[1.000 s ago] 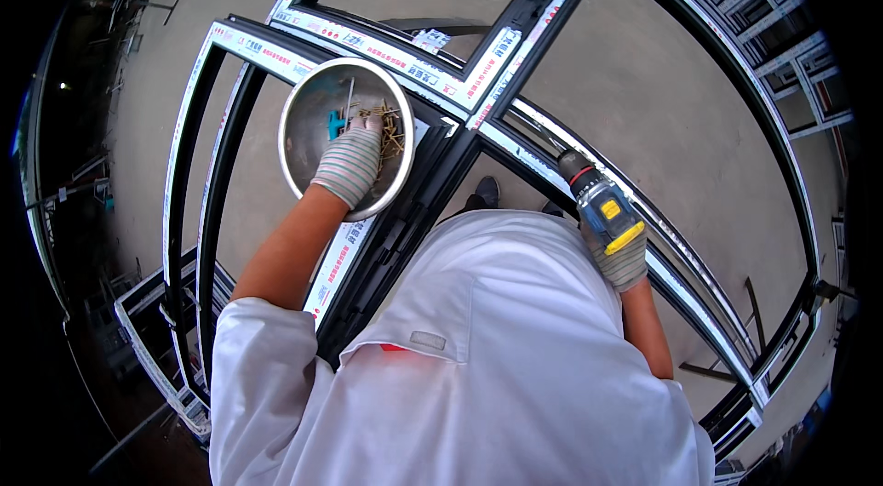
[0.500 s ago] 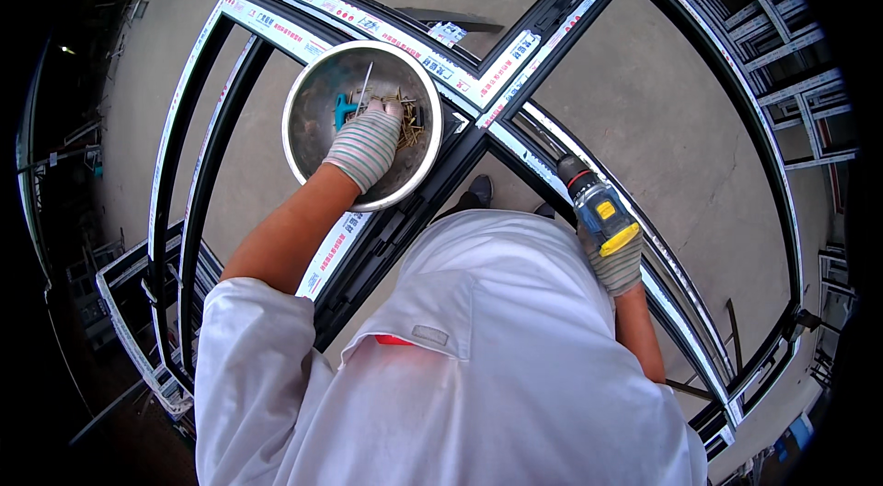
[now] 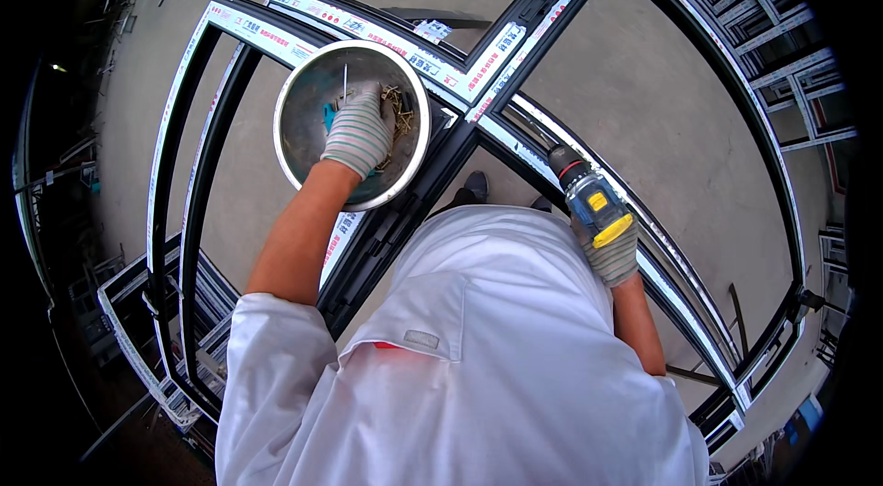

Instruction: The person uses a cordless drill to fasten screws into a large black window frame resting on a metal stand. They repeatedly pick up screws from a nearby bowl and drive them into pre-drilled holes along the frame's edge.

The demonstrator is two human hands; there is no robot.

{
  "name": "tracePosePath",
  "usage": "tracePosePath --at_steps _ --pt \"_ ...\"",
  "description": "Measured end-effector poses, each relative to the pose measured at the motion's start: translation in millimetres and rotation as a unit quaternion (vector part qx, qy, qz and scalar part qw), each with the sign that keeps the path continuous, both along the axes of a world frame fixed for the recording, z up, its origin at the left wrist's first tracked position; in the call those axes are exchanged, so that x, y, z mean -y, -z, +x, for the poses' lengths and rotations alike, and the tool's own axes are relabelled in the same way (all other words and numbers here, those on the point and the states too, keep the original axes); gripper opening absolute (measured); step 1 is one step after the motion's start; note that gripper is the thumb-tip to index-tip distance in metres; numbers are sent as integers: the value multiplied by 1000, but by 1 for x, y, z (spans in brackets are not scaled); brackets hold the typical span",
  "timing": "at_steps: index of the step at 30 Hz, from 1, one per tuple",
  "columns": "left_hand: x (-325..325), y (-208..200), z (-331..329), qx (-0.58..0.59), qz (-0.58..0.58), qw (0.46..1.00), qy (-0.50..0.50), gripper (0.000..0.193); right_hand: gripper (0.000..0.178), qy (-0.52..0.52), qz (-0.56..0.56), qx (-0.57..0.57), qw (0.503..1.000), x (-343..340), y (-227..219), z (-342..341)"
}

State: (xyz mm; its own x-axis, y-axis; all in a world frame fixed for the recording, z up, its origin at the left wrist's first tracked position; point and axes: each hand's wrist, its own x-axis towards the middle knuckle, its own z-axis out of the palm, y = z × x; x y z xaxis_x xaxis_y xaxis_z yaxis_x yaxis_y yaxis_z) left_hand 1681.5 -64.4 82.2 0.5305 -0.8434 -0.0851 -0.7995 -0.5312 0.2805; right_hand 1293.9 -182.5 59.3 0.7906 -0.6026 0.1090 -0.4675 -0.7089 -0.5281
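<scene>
My left hand [image 3: 359, 132], in a striped knit glove, reaches down into a round metal bowl [image 3: 287, 155] that rests on the frame. Its fingertips are hidden behind the back of the hand, so what they hold, if anything, does not show. Loose brass-coloured screws [image 3: 401, 114] lie beside the fingers. A teal-handled tool [image 3: 329, 116] with a thin metal shaft is at the hand's left. My right hand [image 3: 614, 258], gloved too, is wrapped round a cordless drill [image 3: 590, 201] with a black chuck and yellow parts, held over a frame bar with the chuck pointing away from me.
Large black window frames [image 3: 487, 100] with printed white protective film spread before me, their bars crossing near the bowl. More frames are stacked at the far right [image 3: 782, 72] and lower left [image 3: 129, 320]. A grey floor [image 3: 635, 91] shows through the openings.
The left hand has shifted slightly left within the bowl, over the teal-handled tool. The whole view has drifted a little; the right hand keeps the drill in about the same place.
</scene>
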Motion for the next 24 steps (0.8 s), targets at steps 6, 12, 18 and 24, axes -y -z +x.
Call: tracePosePath --at_steps 6,12,18,24 --pt "-6 1 -4 -221 -123 958 -135 22 20 -22 -42 -52 998 -1 3 -6" --pt "-15 -21 -8 -483 -204 802 -285 24 21 -23 -38 -51 998 -1 0 -5" --pt "-20 -36 -15 -613 -289 670 -303 28 20 -22 -14 -43 999 4 -3 -4" --pt "-12 -22 -26 -650 -298 615 -332 24 25 -22 -33 -58 998 6 4 -8"
